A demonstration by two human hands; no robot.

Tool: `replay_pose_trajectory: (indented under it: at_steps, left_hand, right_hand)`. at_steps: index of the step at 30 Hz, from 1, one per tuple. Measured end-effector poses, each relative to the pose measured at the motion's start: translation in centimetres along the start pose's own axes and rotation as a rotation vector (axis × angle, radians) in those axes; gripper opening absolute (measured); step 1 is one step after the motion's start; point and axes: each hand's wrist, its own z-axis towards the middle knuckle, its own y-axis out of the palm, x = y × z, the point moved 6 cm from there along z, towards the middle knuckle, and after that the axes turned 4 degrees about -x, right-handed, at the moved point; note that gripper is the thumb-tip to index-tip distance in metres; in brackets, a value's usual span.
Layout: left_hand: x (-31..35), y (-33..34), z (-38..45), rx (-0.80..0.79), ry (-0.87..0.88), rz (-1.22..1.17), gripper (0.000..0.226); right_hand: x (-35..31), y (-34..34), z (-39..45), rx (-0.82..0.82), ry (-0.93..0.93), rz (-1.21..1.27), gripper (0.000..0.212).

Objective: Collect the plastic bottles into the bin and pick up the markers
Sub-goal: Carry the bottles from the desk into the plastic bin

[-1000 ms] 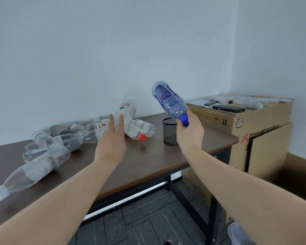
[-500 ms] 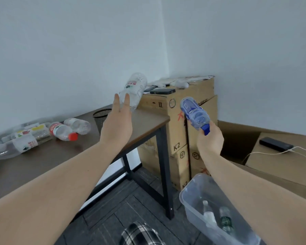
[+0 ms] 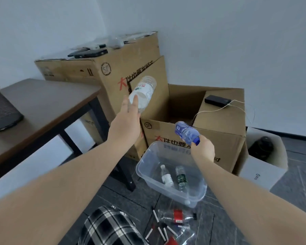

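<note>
My left hand (image 3: 126, 124) grips a clear plastic bottle (image 3: 143, 91) with a white label, held up in front of the cardboard boxes. My right hand (image 3: 202, 150) holds a blue plastic bottle (image 3: 186, 132) by its blue cap end, directly above the clear plastic bin (image 3: 148, 172) on the floor. Two bottles (image 3: 173, 177) lie inside the bin. Several white markers (image 3: 160, 227) and a crushed bottle with a red label (image 3: 177, 215) lie on the dark floor in front of the bin.
A brown table (image 3: 48, 110) with black legs stands at left, a black mesh pen cup (image 3: 2, 112) on it. Stacked cardboard boxes (image 3: 113, 71) fill the corner; an open box (image 3: 217, 138) sits behind the bin. A white box (image 3: 265, 167) is at right. My plaid-clad knee (image 3: 109, 227) shows below.
My view has swung right and down from the table to the floor. Both hands carried their bottles along; the blue bottle now hangs over the bin, and the markers came into view.
</note>
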Motion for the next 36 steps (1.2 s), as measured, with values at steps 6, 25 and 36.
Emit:
replay_pose_trajectory:
  at_steps: [6, 25, 36]
  left_hand:
    - [0.6, 6.0, 0.7, -0.091, 0.001, -0.037, 0.057]
    - [-0.5, 20.6, -1.7, -0.364, -0.069, -0.075, 0.059]
    - [0.3, 26.8, -1.5, -0.537, -0.137, -0.205, 0.081]
  right_hand:
    - [6.8, 3.4, 1.1, -0.059, 0.171, -0.028, 0.027]
    - [8.7, 9.0, 3.7, -0.306, 0.234, -0.091, 0.052]
    - [6.6, 7.6, 4.9, -0.283, 0.191, -0.064, 0.051]
